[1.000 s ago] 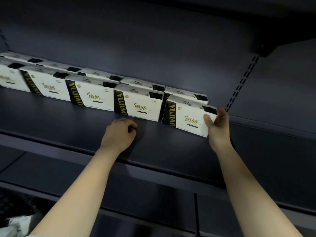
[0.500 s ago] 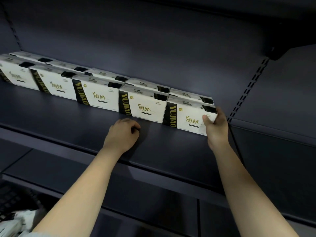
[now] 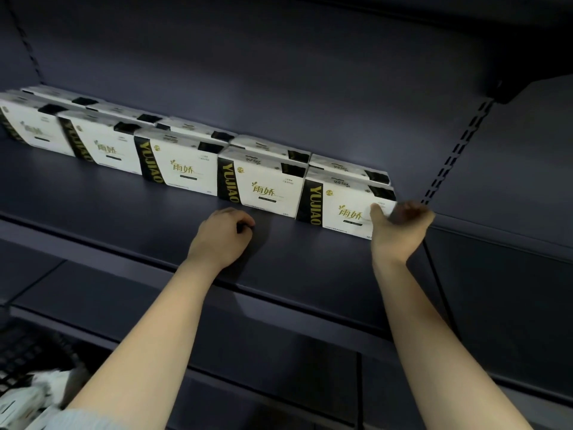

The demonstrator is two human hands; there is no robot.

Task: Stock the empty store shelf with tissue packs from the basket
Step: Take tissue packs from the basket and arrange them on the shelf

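Observation:
White tissue packs with black-and-gold "YUJIAO" bands stand in a double row along the back of the dark shelf (image 3: 93, 212). The rightmost front pack (image 3: 338, 209) ends the row. My right hand (image 3: 400, 228) is at that pack's right end and is blurred. Its thumb lies against the front face and its fingers are loose, off to the right of the pack. My left hand (image 3: 223, 234) rests on the shelf in front of the neighbouring pack (image 3: 263, 187), fingers curled under and holding nothing.
A black wire basket (image 3: 18, 352) sits at the bottom left with white tissue packs (image 3: 28, 395) in it. A slotted upright (image 3: 455, 150) bounds the shelf bay on the right. Another dark shelf (image 3: 248, 352) runs below.
The rightmost pack has been pushed back into line with the row. My right hand's fingers have come off its right end. My left hand has stayed put.

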